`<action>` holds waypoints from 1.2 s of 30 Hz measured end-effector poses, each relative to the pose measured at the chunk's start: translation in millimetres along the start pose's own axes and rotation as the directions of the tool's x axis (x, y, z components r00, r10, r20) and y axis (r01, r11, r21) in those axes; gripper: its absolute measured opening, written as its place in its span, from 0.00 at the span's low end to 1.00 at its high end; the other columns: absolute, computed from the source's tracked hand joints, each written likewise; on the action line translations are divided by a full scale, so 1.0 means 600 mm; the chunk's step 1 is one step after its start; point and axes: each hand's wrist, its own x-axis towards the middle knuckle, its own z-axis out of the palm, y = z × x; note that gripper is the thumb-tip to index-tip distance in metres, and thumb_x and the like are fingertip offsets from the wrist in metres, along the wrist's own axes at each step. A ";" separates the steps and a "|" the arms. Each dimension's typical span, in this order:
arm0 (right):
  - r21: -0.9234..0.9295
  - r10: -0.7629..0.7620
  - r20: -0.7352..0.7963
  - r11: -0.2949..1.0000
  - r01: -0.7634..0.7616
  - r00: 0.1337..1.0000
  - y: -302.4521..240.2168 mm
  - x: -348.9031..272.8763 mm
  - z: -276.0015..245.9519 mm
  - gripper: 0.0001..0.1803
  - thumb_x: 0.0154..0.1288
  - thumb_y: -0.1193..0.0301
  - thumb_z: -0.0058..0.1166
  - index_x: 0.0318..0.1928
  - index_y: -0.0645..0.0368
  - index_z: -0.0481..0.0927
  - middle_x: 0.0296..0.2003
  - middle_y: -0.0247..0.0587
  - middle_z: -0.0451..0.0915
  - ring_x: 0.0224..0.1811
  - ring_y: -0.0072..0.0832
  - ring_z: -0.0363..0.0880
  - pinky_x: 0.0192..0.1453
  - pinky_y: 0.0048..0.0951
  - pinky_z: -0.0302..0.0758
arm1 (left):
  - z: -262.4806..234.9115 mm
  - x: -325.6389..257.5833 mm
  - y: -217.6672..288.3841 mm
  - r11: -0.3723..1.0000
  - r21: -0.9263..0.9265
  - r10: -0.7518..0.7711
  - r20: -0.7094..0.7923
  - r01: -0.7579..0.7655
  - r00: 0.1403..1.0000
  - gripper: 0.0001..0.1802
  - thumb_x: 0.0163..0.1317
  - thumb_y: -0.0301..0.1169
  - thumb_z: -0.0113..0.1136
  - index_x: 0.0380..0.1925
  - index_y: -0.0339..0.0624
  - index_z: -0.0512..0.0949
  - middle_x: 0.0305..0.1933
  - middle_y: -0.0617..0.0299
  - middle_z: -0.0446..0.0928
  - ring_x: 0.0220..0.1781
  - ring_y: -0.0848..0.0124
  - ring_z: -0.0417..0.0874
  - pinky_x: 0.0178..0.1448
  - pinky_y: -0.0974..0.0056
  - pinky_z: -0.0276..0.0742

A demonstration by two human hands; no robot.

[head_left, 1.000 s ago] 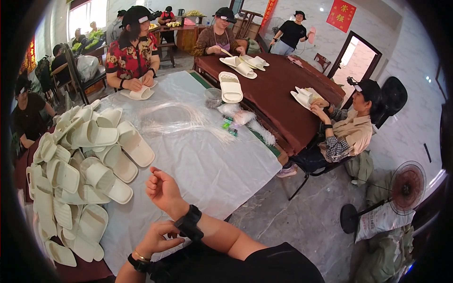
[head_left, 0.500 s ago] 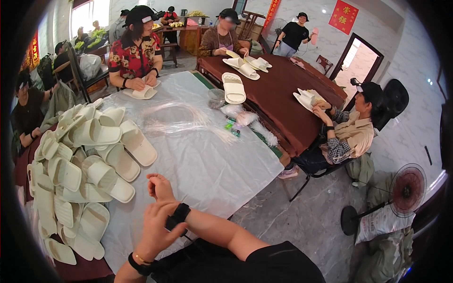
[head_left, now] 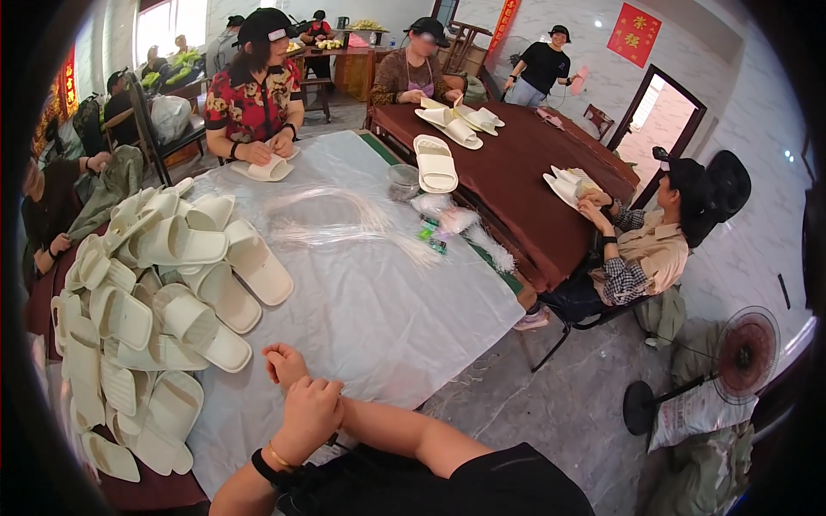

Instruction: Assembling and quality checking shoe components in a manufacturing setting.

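Observation:
My left hand (head_left: 314, 414), with a gold bracelet and a black band, is wrapped over my right wrist and covers the black watch there. My right hand (head_left: 286, 365) hovers over the plastic-covered table with its fingers curled in; nothing shows in them. To the left of both hands lies a big heap of cream slippers (head_left: 206, 327), piled in several layers. Beyond them, a bundle of thin clear plastic strips (head_left: 344, 225) is spread on the white plastic sheet (head_left: 370, 318).
A co-worker in a red floral shirt (head_left: 252, 107) handles a slipper across the table. Others sit at the brown-covered table (head_left: 508, 198) with slippers. A clear tub (head_left: 402, 182) and small plastic packets (head_left: 434, 232) lie at its edge. A fan (head_left: 745, 354) stands right.
My left hand has moved from lying raised beside the watch to closing over my right wrist, hiding the watch. My right hand has dropped slightly.

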 end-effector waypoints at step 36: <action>0.258 0.302 0.502 0.842 -0.474 0.810 -0.054 0.037 -0.089 0.11 0.73 0.69 0.42 0.49 0.56 0.75 0.34 0.31 0.79 0.33 0.21 0.78 0.40 0.25 0.78 | 0.068 -0.125 -0.235 0.165 -0.972 -0.819 -0.039 0.170 0.572 0.14 0.71 0.38 0.50 0.36 0.37 0.77 0.28 0.63 0.76 0.24 0.78 0.75 0.28 0.73 0.72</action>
